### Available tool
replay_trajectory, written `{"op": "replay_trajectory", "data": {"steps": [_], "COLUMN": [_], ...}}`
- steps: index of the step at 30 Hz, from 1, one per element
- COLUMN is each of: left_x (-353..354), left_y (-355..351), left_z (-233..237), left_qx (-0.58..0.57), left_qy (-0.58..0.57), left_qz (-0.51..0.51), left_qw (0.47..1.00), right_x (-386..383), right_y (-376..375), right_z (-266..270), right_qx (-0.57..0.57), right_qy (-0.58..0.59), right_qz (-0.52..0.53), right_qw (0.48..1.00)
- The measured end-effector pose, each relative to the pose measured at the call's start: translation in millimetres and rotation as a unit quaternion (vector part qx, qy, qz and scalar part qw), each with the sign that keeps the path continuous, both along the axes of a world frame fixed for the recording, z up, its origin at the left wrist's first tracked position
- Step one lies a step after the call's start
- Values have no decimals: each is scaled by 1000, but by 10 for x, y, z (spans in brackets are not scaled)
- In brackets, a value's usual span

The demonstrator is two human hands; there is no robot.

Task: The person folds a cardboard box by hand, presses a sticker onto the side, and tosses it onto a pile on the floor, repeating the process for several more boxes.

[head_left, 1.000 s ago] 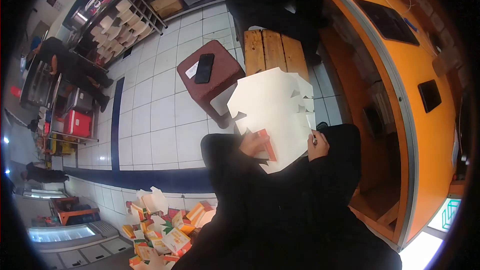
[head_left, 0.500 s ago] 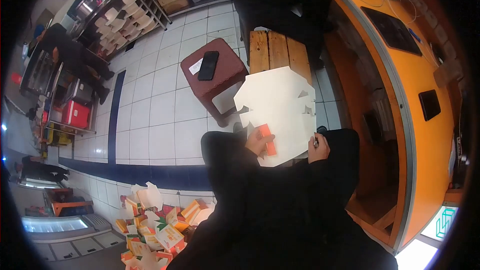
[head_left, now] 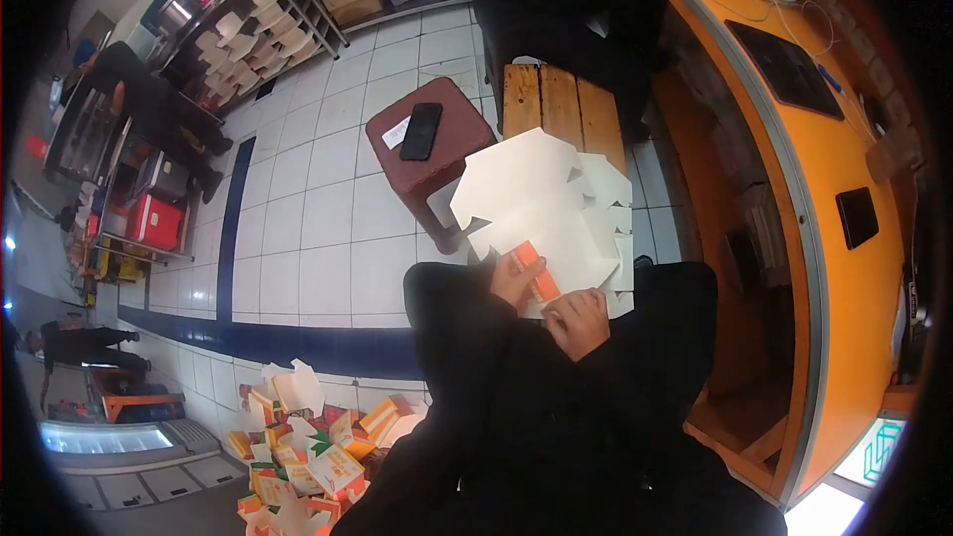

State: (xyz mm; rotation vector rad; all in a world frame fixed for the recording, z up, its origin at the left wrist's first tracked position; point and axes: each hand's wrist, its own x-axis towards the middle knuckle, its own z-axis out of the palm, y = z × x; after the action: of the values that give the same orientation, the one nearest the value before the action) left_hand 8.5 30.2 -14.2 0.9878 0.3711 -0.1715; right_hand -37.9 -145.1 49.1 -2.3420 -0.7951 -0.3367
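A flat white cardboard box blank [head_left: 531, 189] with cut notches lies before my lap, turned at an angle. Under it, more white box blanks [head_left: 612, 201] show along the right side. My left hand [head_left: 510, 283] is closed on the near left edge of the top blank, its thumb over the orange printed flap [head_left: 536, 273]. Close beside it, my right hand [head_left: 580, 323] has its fingers curled together at the blank's near edge, by the orange flap's lower end. The fingertips of the right hand are partly hidden.
A wooden bench [head_left: 561, 104] extends beyond the blanks. Left of it, a maroon stool [head_left: 459, 119] carries a black phone [head_left: 421, 131]. Folded printed boxes [head_left: 333, 467] lie heaped at lower left. An orange counter [head_left: 794, 164] runs along the right. Other people stand nearby.
My right hand has moved left from the blank's right edge to beside my left hand. The top blank has turned and shifted left, exposing blanks beneath it.
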Motion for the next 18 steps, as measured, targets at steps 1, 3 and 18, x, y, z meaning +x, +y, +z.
{"op": "replay_trajectory", "data": {"steps": [1, 3, 18], "left_x": [-25, -60, -58], "left_y": [-19, -66, -57], "left_z": [105, 294, 52], "left_qx": [-1, -23, -3], "left_qy": [16, 19, 6], "left_qz": [-8, -7, -116], "left_qw": [1000, 1000, 993], "right_x": [0, -13, 89], "right_y": [8, 33, 170], "right_z": [-32, -46, -63], "right_qx": [18, 45, 109], "right_qy": [25, 53, 85], "right_qz": [-31, -81, -147], "right_qw": [999, 994, 979]}}
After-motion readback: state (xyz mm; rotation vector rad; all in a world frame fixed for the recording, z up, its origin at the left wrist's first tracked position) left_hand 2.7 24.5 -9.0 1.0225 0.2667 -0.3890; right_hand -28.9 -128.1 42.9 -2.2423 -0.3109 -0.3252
